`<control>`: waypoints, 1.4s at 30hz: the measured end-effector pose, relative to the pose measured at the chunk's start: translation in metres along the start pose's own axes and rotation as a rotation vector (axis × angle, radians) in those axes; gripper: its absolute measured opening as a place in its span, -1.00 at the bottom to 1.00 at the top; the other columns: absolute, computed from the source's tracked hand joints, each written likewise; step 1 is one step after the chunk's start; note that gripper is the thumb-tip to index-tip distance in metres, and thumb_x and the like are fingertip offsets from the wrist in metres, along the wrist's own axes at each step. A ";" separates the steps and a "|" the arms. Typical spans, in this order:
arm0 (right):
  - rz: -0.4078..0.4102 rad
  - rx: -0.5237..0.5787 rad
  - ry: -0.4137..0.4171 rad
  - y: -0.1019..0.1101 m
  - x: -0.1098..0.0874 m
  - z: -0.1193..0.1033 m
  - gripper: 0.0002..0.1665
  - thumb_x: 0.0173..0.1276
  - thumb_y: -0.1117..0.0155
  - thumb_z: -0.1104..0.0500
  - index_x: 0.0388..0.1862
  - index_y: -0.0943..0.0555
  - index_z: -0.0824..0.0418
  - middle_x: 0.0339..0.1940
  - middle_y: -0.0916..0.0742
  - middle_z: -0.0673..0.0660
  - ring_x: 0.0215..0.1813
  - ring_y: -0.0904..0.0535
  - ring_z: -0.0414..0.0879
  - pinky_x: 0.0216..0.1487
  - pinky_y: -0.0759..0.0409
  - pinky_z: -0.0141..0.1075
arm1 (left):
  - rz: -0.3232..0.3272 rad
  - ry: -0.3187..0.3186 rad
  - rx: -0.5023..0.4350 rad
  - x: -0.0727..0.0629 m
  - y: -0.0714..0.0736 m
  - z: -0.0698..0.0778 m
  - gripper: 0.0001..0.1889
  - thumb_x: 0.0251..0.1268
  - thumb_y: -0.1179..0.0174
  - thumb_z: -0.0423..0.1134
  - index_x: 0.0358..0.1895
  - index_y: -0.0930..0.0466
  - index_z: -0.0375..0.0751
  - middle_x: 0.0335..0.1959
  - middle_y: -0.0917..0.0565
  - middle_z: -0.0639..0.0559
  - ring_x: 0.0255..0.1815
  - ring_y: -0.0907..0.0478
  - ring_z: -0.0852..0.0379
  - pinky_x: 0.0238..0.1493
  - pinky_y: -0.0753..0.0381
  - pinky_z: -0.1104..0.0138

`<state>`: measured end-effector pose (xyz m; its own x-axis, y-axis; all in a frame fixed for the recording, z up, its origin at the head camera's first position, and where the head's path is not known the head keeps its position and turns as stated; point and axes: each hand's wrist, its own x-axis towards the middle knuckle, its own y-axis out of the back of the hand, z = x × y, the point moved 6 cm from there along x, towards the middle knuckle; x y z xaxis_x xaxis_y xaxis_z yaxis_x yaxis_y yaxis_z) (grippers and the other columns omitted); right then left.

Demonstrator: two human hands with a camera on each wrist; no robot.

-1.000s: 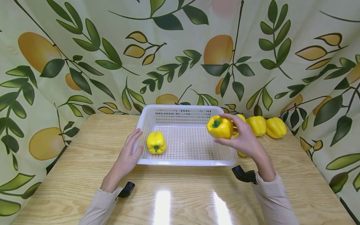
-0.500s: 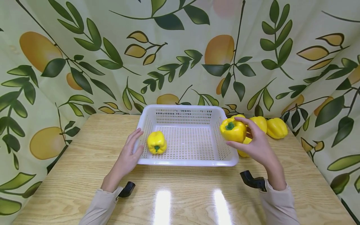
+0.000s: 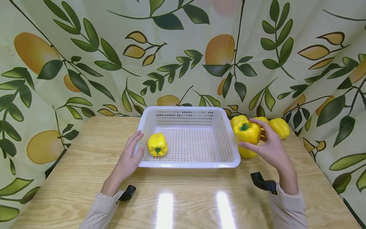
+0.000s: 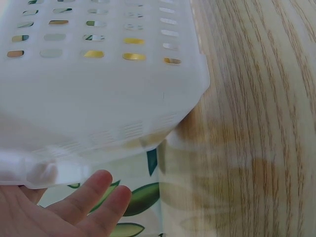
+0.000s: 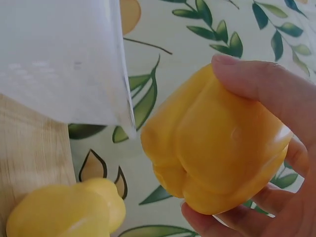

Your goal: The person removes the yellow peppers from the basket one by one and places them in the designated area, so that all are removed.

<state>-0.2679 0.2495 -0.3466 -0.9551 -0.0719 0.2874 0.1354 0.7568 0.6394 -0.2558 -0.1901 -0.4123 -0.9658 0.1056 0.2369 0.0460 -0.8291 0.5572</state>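
Within the white, rectangular plastic basket (image 3: 188,164), the lobed yellow bell pepper (image 3: 157,143) was green-stemmed, like the held yellow pepper (image 3: 248,134) right of the basket; the draped cream cloth (image 3: 183,41) behind bore green leaves (image 3: 111,52) and orange fruits (image 3: 219,49).

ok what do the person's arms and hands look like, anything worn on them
The left sleeve and right sleeve are long, plain and pale beige. A black, bent piece shows at each wrist. The left hand and right hand are bare.
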 end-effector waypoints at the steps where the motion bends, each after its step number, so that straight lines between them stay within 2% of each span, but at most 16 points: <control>1: 0.005 0.001 -0.004 0.002 0.000 0.001 -0.01 0.08 -0.59 0.14 0.47 -0.31 0.08 0.39 -0.46 0.17 0.06 -0.38 -0.33 0.01 -0.37 -0.59 | 0.001 0.000 -0.003 0.000 0.000 0.000 -0.43 0.42 0.02 -0.39 0.47 -0.19 -0.37 0.59 -0.07 -0.19 0.62 0.07 -0.27 0.55 0.07 -0.27; 4: 0.016 -0.004 -0.022 0.007 -0.001 0.006 -0.03 0.10 -0.58 0.15 0.46 -0.31 0.09 0.36 -0.46 0.19 0.03 -0.40 -0.27 -0.04 -0.38 -0.62 | 0.003 -0.002 -0.008 0.000 0.000 0.000 -0.44 0.42 0.03 -0.40 0.47 -0.20 -0.37 0.58 -0.08 -0.20 0.62 0.06 -0.27 0.55 0.07 -0.27; 9: 0.014 0.004 -0.069 0.013 -0.001 0.018 0.00 0.15 -0.54 0.13 0.50 -0.24 0.13 0.36 -0.43 0.28 0.07 -0.44 0.04 -0.19 -0.44 -0.65 | -0.001 0.003 -0.012 0.001 0.000 0.002 -0.45 0.43 0.03 -0.40 0.47 -0.21 -0.35 0.59 -0.08 -0.19 0.62 0.06 -0.26 0.55 0.07 -0.26; 11: 0.015 0.007 -0.083 0.015 0.000 0.024 0.01 0.17 -0.53 0.12 0.52 -0.20 0.15 0.37 -0.41 0.33 0.06 -0.44 0.10 -0.23 -0.45 -0.67 | -0.003 0.007 -0.010 0.000 0.001 0.002 -0.45 0.43 0.03 -0.40 0.47 -0.21 -0.34 0.59 -0.08 -0.18 0.62 0.07 -0.26 0.55 0.07 -0.26; 16: 0.045 0.000 -0.117 0.021 -0.001 0.038 0.02 0.17 -0.53 0.10 0.53 -0.20 0.18 0.38 -0.40 0.34 0.02 -0.40 -0.13 -0.17 -0.39 -0.71 | -0.002 0.007 -0.009 0.000 0.001 0.003 -0.45 0.44 0.03 -0.39 0.47 -0.21 -0.33 0.59 -0.08 -0.18 0.62 0.07 -0.26 0.54 0.07 -0.28; 19: 0.051 -0.005 -0.142 0.024 -0.001 0.046 0.02 0.19 -0.52 0.08 0.53 -0.20 0.19 0.39 -0.38 0.35 0.00 -0.37 -0.19 -0.17 -0.37 -0.72 | -0.008 0.004 -0.017 0.000 0.001 0.003 -0.45 0.44 0.03 -0.40 0.47 -0.20 -0.35 0.59 -0.06 -0.19 0.62 0.08 -0.28 0.54 0.08 -0.29; 30: 0.059 -0.003 -0.220 0.030 -0.002 0.070 0.04 0.23 -0.48 0.03 0.57 -0.14 0.19 0.43 -0.33 0.36 0.08 -0.36 0.04 -0.22 -0.38 -0.65 | -0.009 0.005 -0.013 0.001 0.001 0.002 -0.44 0.43 0.03 -0.40 0.47 -0.20 -0.36 0.60 -0.05 -0.19 0.62 0.08 -0.27 0.54 0.06 -0.29; 38: 0.037 -0.004 -0.308 0.028 -0.004 0.086 0.09 0.26 -0.43 -0.05 0.59 -0.06 0.23 0.43 -0.28 0.44 0.11 -0.32 0.20 -0.25 -0.36 -0.52 | -0.013 0.014 -0.017 0.001 0.000 0.003 -0.45 0.44 0.02 -0.38 0.48 -0.20 -0.32 0.60 -0.05 -0.18 0.62 0.08 -0.26 0.54 0.05 -0.29; 42: 0.025 -0.006 -0.331 0.026 -0.004 0.094 0.09 0.27 -0.41 -0.08 0.60 -0.04 0.22 0.45 -0.27 0.47 0.16 -0.31 0.28 -0.19 -0.34 -0.42 | -0.009 0.004 -0.012 0.001 0.000 0.002 -0.44 0.44 0.02 -0.39 0.48 -0.19 -0.34 0.59 -0.05 -0.20 0.62 0.07 -0.28 0.52 0.04 -0.30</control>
<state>-0.2849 0.3308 -0.3980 -0.9852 0.1618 0.0564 0.1601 0.7516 0.6399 -0.2566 -0.1889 -0.4106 -0.9671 0.1108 0.2289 0.0343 -0.8349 0.5493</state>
